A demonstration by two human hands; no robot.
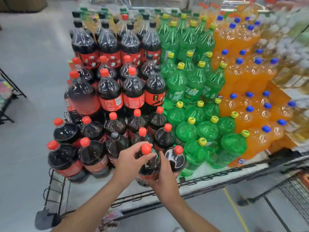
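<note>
Large clear-plastic cola bottle (148, 166): dark liquid, red screw cap (146, 148), red label band low on the body, slightly tilted. It sits at the front edge of the wire display shelf (225, 172), in the front cola row; base blurred, can't tell if it rests on the shelf. Left hand (128, 158): fingers curled round the neck just under the cap. Right hand (165, 173): fingers wrapped round the body from the right. Green yellow-capped soda bottles (194, 153) just right; orange blue-capped soda bottles (255, 141) beyond.
</note>
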